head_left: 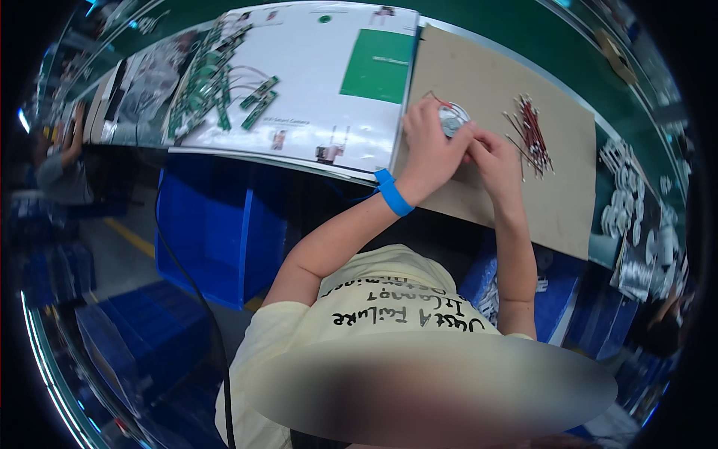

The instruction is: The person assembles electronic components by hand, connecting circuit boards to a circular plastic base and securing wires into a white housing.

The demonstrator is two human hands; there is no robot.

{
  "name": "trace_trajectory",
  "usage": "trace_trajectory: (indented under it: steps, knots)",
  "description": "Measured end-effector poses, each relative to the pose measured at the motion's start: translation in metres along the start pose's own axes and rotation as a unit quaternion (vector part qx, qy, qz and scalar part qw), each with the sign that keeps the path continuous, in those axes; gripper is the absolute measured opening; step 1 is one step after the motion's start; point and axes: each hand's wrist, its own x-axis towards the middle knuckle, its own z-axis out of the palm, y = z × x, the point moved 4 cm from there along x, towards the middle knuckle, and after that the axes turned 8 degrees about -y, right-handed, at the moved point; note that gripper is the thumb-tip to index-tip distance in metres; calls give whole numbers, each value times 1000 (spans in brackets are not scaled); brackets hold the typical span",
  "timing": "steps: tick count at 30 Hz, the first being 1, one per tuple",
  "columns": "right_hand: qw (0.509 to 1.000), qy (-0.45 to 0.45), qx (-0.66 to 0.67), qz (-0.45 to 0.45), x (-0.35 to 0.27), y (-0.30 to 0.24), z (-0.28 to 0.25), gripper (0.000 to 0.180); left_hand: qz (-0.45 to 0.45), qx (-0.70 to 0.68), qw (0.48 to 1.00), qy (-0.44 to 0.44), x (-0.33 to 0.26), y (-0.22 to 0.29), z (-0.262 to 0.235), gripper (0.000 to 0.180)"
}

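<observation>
A small round silvery part with thin wires coming off it is being gripped up on the brown cardboard sheet that's laid over the bench. The left hand is closed round the near side of it, fingers curled over the top, and a blue wristband is worn on that wrist. The right hand is pressed right up against the left one, fingers bent in and pinched at the part's edge, though exactly what's caught between the fingertips can't be made out. Just to the right, a loose pile of short red and pale wires is spread on the same cardboard, near the right hand but not touched. Off to the left, green circuit boards are heaped on a white printed sheet, well apart from both hands. Blue plastic bins are stacked under the bench.
</observation>
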Motion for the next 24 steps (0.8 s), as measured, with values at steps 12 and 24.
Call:
trace_trajectory:
  steps: [12, 24]
  knots:
    - [870, -282, -332, -229, 179, -131, 130, 38, 27, 153, 981, -113, 2, 3, -47, 61]
    - [865, -417, -217, -172, 254, -88, 241, 29, 101, 177, 964, -169, -1, 34, -135, 67]
